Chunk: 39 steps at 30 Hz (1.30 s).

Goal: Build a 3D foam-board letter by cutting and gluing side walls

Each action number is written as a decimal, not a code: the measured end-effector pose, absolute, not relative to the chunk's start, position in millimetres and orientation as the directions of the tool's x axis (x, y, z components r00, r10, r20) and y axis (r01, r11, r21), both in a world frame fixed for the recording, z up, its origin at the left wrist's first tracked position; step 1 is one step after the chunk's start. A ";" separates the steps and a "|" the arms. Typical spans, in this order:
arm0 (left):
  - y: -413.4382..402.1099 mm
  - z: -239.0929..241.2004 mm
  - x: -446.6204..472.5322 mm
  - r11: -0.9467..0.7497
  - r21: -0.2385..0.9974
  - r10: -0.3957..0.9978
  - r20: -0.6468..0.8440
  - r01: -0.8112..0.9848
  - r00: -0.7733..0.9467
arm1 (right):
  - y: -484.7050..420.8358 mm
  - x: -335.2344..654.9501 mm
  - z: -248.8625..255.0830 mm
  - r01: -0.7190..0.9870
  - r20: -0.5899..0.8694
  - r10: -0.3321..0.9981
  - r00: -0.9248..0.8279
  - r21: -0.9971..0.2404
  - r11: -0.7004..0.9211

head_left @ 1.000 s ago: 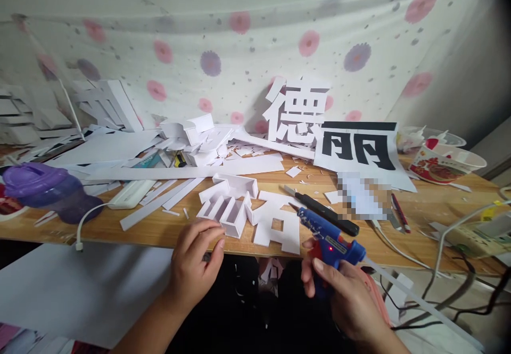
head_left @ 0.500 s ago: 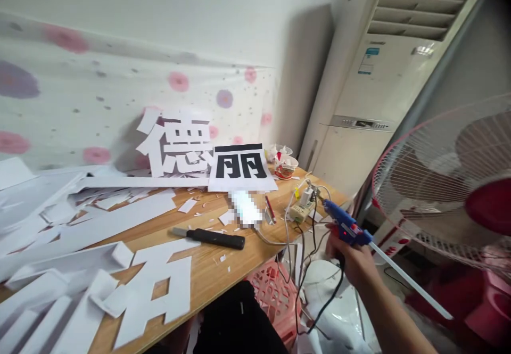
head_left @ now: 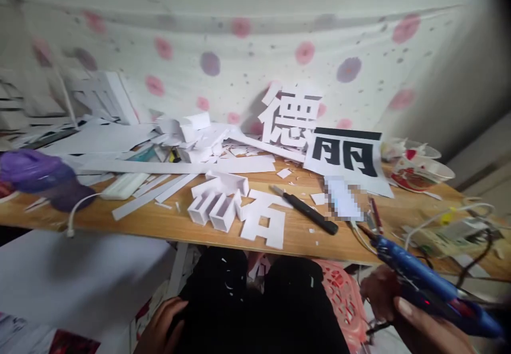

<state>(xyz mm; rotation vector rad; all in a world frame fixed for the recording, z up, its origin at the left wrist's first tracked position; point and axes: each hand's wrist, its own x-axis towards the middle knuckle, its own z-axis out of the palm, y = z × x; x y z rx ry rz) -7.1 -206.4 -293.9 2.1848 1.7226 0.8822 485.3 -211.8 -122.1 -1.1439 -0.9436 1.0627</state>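
My right hand [head_left: 381,293] is wrapped round the grip of a blue hot glue gun [head_left: 423,271], slightly blurred, with a small red light lit on its side. The gun's nozzle points up and left over the table's front edge. Beside my left thigh lies my left hand [head_left: 163,322], fingers loosely stretched and holding nothing. Nearest on the table are a flat white cut-out character piece [head_left: 273,213] and a white piece with raised walls [head_left: 223,213]. To their right is a black utility knife [head_left: 311,213] with its blade out.
A white cut-out character [head_left: 275,120] leans on the wall beside a printed black character sheet [head_left: 347,154]. Paper bowls [head_left: 423,170] and a power strip [head_left: 435,234] occupy the right. A purple object [head_left: 35,170], a white power bank [head_left: 125,185] and white offcuts lie left.
The view has swung left, and the air conditioner and fan have left it. The glue gun has come from beside the power strip towards me. My left hand has come into view.
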 end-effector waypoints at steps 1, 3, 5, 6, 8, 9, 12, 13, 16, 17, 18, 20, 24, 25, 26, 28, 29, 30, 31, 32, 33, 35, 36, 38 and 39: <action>-212.0 -300.8 -16.3 -0.229 0.559 0.952 0.298 0.797 0.065 | -207.5 471.9 -122.5 -0.168 0.033 0.982 0.188 -0.984 0.065; -218.6 -309.8 -28.0 -0.076 0.656 0.966 0.235 0.751 -0.108 | -199.1 447.6 -122.8 -0.213 0.045 0.994 0.102 -0.975 0.066; -218.0 -309.7 -29.8 0.104 0.738 0.950 0.126 0.666 -0.287 | -191.2 428.2 -124.1 -0.267 0.093 0.995 0.048 -0.958 0.103; -214.6 -306.2 -27.0 0.189 0.764 0.930 0.063 0.617 -0.362 | -187.5 420.5 -125.2 -0.291 0.117 0.993 0.032 -0.949 0.122; -202.8 -293.5 -14.5 0.297 0.799 0.898 -0.048 0.523 -0.436 | -180.7 408.5 -127.9 -0.328 0.137 0.990 0.018 -0.935 0.135; -195.1 -285.1 -5.2 0.328 0.813 0.888 -0.091 0.482 -0.451 | -177.5 403.7 -128.9 -0.340 0.136 0.991 0.021 -0.931 0.135; -171.5 -254.8 27.5 0.232 0.900 0.936 -0.103 0.369 -0.338 | -168.5 393.0 -129.4 -0.366 0.111 0.993 0.050 -0.923 0.122; -164.9 -243.3 37.7 0.122 0.925 0.964 -0.024 0.360 -0.265 | -165.8 390.6 -129.0 -0.365 0.101 0.993 0.060 -0.924 0.116; -150.3 -207.0 57.2 -0.339 0.791 0.920 0.391 0.509 0.006 | -160.3 386.4 -128.6 -0.317 0.074 0.993 0.089 -0.943 0.099; -146.6 -195.7 59.6 -0.475 0.692 0.852 0.516 0.543 0.088 | -159.8 385.5 -129.4 -0.288 0.062 0.994 0.094 -0.954 0.087; -143.2 -186.0 60.5 -0.571 0.608 0.789 0.593 0.552 0.163 | -160.2 384.4 -130.5 -0.258 0.045 0.994 0.098 -0.964 0.069; -137.7 -173.7 60.1 -0.658 0.497 0.704 0.674 0.566 0.226 | -163.0 381.4 -133.1 -0.201 -0.006 0.993 0.116 -0.979 0.017; -136.6 -178.6 59.5 -0.634 0.460 0.710 0.664 0.622 0.233 | -168.6 372.9 -134.5 -0.018 -0.093 0.984 0.153 -0.996 -0.092; -137.7 -182.4 58.9 -0.645 0.450 0.707 0.658 0.618 0.259 | -168.3 371.3 -133.3 0.054 -0.095 0.985 0.147 -0.993 -0.104; -138.4 -185.2 57.4 -0.662 0.435 0.696 0.659 0.611 0.285 | -167.2 370.2 -131.5 0.135 -0.089 0.988 0.129 -0.985 -0.106; -137.2 -185.2 51.2 -0.676 0.397 0.665 0.691 0.620 0.283 | -162.5 369.1 -126.3 0.301 -0.059 0.995 0.078 -0.950 -0.079; -134.8 -182.0 46.7 -0.660 0.382 0.654 0.716 0.647 0.244 | -159.4 368.7 -123.0 0.374 -0.042 0.998 0.048 -0.926 -0.057; -131.1 -176.9 41.8 -0.626 0.374 0.642 0.745 0.684 0.181 | -155.9 367.9 -119.3 0.437 -0.034 0.999 0.021 -0.899 -0.040; -126.7 -170.7 37.1 -0.588 0.369 0.625 0.772 0.720 0.115 | -152.3 366.5 -115.5 0.489 -0.034 0.999 -0.001 -0.872 -0.029; -122.0 -164.3 33.2 -0.563 0.359 0.602 0.795 0.744 0.072 | -148.8 364.4 -111.7 0.530 -0.036 0.999 -0.019 -0.848 -0.020; -117.7 -158.3 30.4 -0.556 0.340 0.573 0.818 0.758 0.054 | -145.5 361.5 -108.1 0.564 -0.038 0.999 -0.035 -0.826 -0.011; -112.5 -150.6 29.0 -0.563 0.305 0.548 0.834 0.768 0.071 | -140.7 354.3 -102.9 0.623 -0.026 0.998 -0.057 -0.782 0.015; -112.0 -149.4 30.1 -0.573 0.291 0.545 0.833 0.766 0.091 | -139.7 350.7 -102.1 0.645 -0.005 0.998 -0.065 -0.763 0.038; -114.4 -151.9 33.5 -0.594 0.287 0.556 0.821 0.751 0.126 | -140.8 346.7 -105.6 0.657 0.050 0.997 -0.063 -0.750 0.079; -116.2 -154.7 34.7 -0.605 0.294 0.567 0.811 0.740 0.141 | -142.6 347.1 -110.1 0.644 0.069 0.997 -0.045 -0.761 0.082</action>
